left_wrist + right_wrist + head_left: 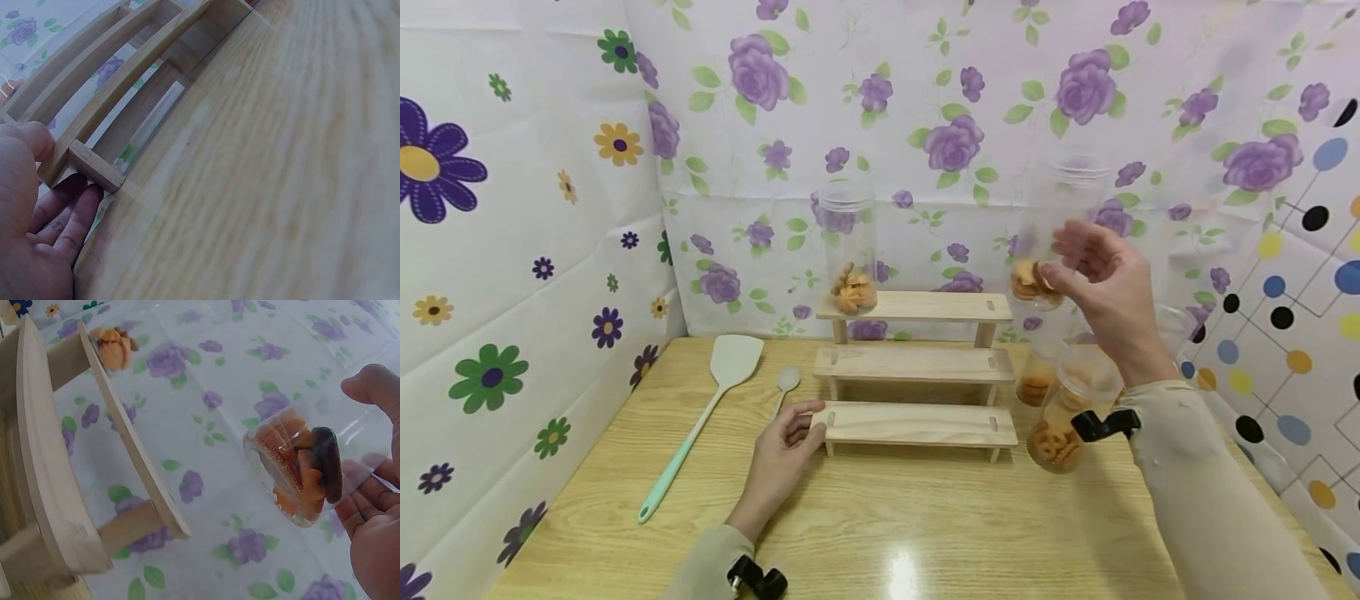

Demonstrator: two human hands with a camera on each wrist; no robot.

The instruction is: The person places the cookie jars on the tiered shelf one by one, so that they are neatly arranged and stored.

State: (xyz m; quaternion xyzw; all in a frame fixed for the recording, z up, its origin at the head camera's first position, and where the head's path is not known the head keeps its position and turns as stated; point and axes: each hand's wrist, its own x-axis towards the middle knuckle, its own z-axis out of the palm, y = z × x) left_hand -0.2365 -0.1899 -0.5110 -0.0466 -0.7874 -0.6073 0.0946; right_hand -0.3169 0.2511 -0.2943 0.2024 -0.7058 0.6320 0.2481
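My right hand (1108,287) grips a clear cookie jar (1036,282) in the air, just right of the top step of a three-step wooden display rack (917,423). Orange-brown cookies and one dark one lie at the bottom of this jar (294,465), which tilts in the right wrist view. At the rack's lowest step, my left hand (784,457) pinches the left end, thumb above and fingers beneath, as the left wrist view shows. Another clear jar (850,250) with cookies stands upright on the left end of the top step.
Right of the rack, more clear jars (1056,446) with cookies stand on the wooden table (865,517), partly behind my right arm. A pale spatula (707,417) with a mint handle and a small spoon (787,381) lie at left. Flowered cloth (895,125) hangs behind.
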